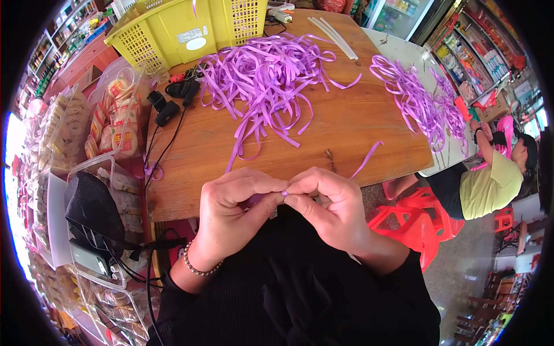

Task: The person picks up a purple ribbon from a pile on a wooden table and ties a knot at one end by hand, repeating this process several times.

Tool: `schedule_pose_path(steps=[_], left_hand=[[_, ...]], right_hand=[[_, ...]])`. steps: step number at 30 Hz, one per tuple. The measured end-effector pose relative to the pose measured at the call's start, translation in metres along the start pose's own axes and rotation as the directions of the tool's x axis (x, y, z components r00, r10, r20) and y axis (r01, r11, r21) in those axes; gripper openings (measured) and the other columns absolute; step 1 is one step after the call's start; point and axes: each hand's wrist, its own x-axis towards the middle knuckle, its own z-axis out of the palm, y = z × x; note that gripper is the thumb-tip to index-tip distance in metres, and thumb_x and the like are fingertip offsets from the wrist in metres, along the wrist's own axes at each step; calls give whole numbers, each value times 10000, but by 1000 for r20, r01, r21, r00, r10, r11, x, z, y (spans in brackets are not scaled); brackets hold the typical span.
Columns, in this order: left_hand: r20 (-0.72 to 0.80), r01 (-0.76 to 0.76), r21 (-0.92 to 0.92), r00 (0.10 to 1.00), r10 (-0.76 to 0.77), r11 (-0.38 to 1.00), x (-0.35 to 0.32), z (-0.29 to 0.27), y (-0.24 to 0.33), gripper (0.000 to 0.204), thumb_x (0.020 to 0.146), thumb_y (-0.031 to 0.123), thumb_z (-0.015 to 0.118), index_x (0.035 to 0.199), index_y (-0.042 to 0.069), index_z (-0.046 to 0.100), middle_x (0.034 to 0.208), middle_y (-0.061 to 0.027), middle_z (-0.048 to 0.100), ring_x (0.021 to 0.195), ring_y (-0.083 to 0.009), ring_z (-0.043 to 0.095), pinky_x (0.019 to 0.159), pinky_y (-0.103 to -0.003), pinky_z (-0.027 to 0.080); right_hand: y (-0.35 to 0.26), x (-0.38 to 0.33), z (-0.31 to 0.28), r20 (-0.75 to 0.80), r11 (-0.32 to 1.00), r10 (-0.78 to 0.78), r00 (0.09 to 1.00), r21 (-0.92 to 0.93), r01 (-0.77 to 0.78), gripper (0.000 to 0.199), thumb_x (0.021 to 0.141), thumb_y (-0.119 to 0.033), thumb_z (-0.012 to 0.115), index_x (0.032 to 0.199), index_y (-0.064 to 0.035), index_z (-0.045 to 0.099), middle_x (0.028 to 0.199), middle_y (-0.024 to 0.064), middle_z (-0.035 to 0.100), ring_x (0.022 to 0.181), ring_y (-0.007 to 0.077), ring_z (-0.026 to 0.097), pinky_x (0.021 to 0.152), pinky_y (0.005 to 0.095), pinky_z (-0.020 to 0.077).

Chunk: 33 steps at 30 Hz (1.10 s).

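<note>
Both my hands meet at the near edge of the wooden table (288,153), fingertips pinched together. My left hand (231,207), with a beaded bracelet at the wrist, is closed on a purple ribbon (252,200), part of which shows beneath the fingers. My right hand (329,205) pinches the same ribbon, and a tiny purple bit peeks out between the thumbs and forefingers. Most of that ribbon is hidden by my hands. Beyond them lies a big tangled heap of purple ribbons (277,72), with strands trailing toward me. One loose ribbon end (367,159) lies right of my right hand.
A yellow plastic basket (190,40) stands at the back. White sticks (333,37) and a glue gun (281,12) lie near it. Packaged snacks in clear bins (118,121) line the left. More ribbons (424,104) cover a side table; a seated person (490,179) works there, near red stools (412,222).
</note>
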Motion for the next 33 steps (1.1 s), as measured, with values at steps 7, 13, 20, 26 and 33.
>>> schedule_pose_path(steps=[7,13,20,26,33], left_hand=[[-79,-339,112,934,348,934,-1,7,-17,173,722,-71,715,836,25,628,781,-67,637,679,-136,576,578,-234,422],[-131,-355,79,923,363,931,-4,9,-17,155,743,-55,715,836,32,627,789,-79,612,668,-135,552,556,-232,409],[-105,-441,142,883,457,886,0,7,-21,147,738,-54,725,828,33,648,777,-81,615,636,-139,567,546,-238,437],[-58,-474,199,868,493,858,-1,4,-23,154,719,-54,742,818,36,665,755,-70,628,638,-141,581,551,-242,447],[-102,-286,44,952,289,957,0,6,-17,158,718,-47,755,786,14,627,758,-63,636,643,-137,575,583,-238,440]], right_hand=[[4,2,5,-67,836,-487,871,-322,443,142,787,89,674,869,15,585,816,123,671,682,166,616,637,241,471],[-2,2,7,-123,929,-357,926,-145,339,144,773,54,690,887,-7,626,809,83,675,667,173,632,618,259,498],[-15,8,-9,55,889,-310,949,-337,310,90,772,33,676,835,-21,640,748,44,669,656,165,636,828,356,483],[-21,14,-13,116,826,-318,941,-453,335,116,728,35,661,785,-49,604,692,2,641,609,159,625,859,388,466],[-15,14,-13,59,839,-333,941,-437,324,123,740,39,634,796,-57,582,659,-15,610,609,123,624,898,383,433]])
